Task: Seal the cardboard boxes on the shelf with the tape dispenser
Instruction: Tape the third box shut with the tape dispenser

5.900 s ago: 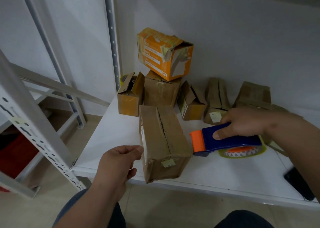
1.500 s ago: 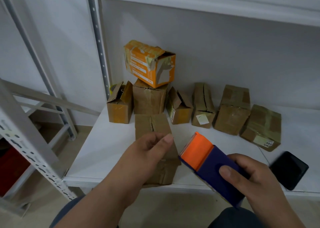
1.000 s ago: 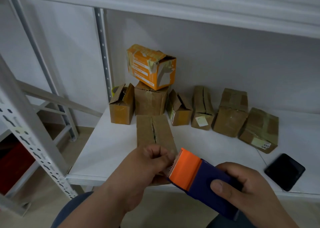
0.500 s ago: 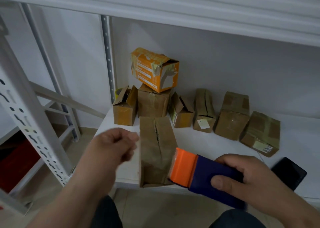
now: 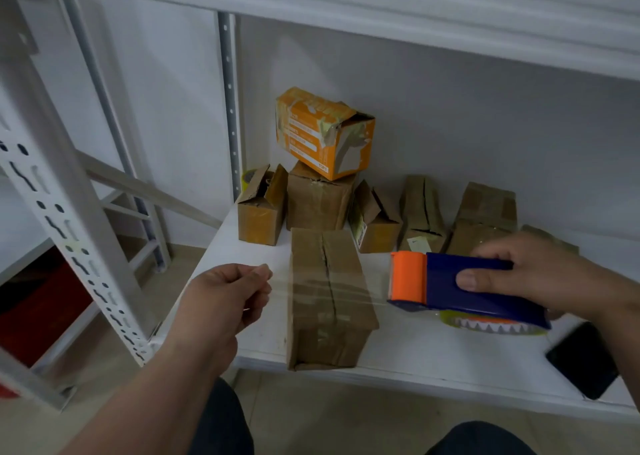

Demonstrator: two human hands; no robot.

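**Clear tape stretched across the front box**

A person stands at the white shelf (image 5: 408, 350) with both hands out over it. The right hand (image 5: 533, 278) grips the blue tape dispenser (image 5: 460, 285), fingers curled over its top and the thumb pressed against its near side; the orange nose of the tool points left, and the roll with its toothed edge shows beneath the body. The left hand (image 5: 228, 295) is held off the shelf's left edge, its fingers curled together and pinching the free end of a clear tape strip (image 5: 329, 290). That strip runs level from the pinch to the dispenser's nose, crossing above the long cardboard box (image 5: 329, 299) that lies near the shelf's front edge with its centre seam facing up. Whether the tape already touches the box top I cannot say for sure; it looks very close.

Along the back edge of the shelf sits a row of smaller brown boxes (image 5: 422, 212), some with flaps standing open. An orange box (image 5: 325, 132) rests tilted on top of one of them, near the back left corner. A black phone (image 5: 581, 361) lies flat near the front right of the shelf, beside the right wrist. A perforated white upright (image 5: 62, 212) of the rack stands to the left.
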